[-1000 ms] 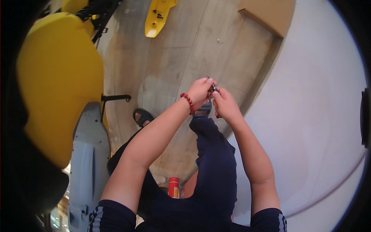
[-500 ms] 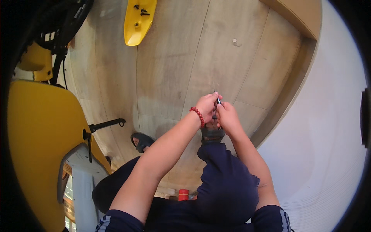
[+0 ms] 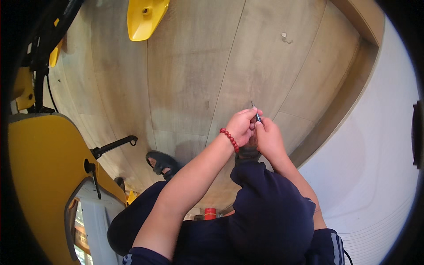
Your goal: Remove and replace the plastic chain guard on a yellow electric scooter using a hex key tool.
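Both hands meet low over the floor, above one sandalled foot. A slim black tool with a thin, pointed metal shaft, much like a small screwdriver, slants up and to the left between them. My left hand, with a red bead bracelet at its wrist, pinches the tool near its shaft. Around the handle end my right hand is closed, thumb along it. Fingers cover most of the handle.
A yellow shell-shaped part lies on the floor at the top. Left stands a large yellow panel with a black lever jutting out. A white curved surface and brown ledge border the right. A red can is behind.
The whole view has shifted, so the yellow shell-shaped part sits higher and its dark screws are out of sight. The hands stay together on the tool, whose shaft shows more clearly.
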Motion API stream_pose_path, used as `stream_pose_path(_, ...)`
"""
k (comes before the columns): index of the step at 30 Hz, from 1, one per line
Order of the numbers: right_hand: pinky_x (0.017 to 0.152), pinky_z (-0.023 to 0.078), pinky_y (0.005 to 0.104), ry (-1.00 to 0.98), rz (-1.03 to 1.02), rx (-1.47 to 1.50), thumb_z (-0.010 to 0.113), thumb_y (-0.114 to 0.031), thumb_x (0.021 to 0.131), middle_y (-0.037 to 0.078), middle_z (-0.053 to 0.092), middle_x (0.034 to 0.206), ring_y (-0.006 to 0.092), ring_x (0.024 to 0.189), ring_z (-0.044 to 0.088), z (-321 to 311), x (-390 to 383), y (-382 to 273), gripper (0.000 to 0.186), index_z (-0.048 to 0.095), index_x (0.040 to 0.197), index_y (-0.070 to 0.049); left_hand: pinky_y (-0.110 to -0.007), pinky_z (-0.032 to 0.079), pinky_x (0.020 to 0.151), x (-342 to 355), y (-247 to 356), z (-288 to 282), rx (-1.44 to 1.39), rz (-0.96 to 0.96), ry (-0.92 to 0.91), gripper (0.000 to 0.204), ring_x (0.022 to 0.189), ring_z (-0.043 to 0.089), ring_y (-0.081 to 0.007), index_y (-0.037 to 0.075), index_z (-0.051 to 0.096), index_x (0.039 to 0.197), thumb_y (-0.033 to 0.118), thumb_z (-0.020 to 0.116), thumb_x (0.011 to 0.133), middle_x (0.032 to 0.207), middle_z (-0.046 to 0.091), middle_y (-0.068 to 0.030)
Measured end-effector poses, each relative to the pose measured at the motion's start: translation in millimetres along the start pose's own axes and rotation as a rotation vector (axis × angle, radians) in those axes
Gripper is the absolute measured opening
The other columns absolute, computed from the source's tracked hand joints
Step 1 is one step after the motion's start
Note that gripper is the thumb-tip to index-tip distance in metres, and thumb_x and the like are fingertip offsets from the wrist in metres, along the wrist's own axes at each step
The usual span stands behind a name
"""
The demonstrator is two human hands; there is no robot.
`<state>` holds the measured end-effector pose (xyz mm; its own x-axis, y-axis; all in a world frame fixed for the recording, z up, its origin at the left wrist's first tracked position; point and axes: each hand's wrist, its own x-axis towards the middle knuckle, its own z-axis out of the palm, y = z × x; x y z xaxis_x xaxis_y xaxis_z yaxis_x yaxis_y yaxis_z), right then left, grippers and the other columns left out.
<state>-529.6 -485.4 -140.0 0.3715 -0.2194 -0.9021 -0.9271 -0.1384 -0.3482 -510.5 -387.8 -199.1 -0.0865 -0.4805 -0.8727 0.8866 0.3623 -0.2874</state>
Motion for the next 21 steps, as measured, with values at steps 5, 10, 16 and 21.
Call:
stream_pose_path(5,0.063,0.047,0.0333,-0.043,0.051,-0.093,0.045,-0.011,0.089,0.016,0.063,0.078,0.0226,0.07,0.062,-1.8,2.8,-11.7,0.02,0.055,0.092,0.006,-0.023,0.036,0.053,-3.2,5.2,-3.2,0.008,0.029,-0.018,0.022,0.057,0.038,-0.0077,0.003,0.056,0.094,0.022,0.044,0.095,0.068,0.046,0.0016)
stream_pose_path(10,0.065,0.047,0.0369,-0.002,0.034,-0.083,0.045,-0.011,0.089,0.019,0.062,0.077,0.0273,0.072,0.062,0.6,0.9,-13.6,0.021,0.056,0.093,0.006,-0.023,0.037,0.054,-7.7,5.6,-2.2,0.019,0.038,-0.019,0.022,0.055,0.036,-0.007,0.001,0.057,0.097,0.021,0.047,0.093,0.064,0.043,0.0029)
stream_pose_path(16,0.066,0.045,0.0423,0.066,-0.07,-0.316,0.046,-0.013,0.088,0.025,0.059,0.077,0.0395,0.075,0.059,-5.1,4.8,-13.7,0.022,0.056,0.093,0.005,-0.025,0.043,0.054,-16.4,27.5,-20.3,0.835,0.547,0.312,0.019,0.058,0.049,-0.0079,0.003,0.063,0.09,0.018,0.052,0.088,0.069,0.058,-0.0004)
stream_pose_path(21,0.067,0.044,0.0442,0.05,-0.046,-0.324,0.046,-0.014,0.087,0.026,0.057,0.076,0.0423,0.076,0.056,-5.3,7.7,-22.4,0.022,0.055,0.088,0.006,-0.03,0.046,0.056,-30.9,70.6,-20.3,1.308,1.151,0.483,0.013,0.061,0.059,-0.0183,0.003,0.064,0.087,0.012,0.056,0.084,0.071,0.062,-0.0092)
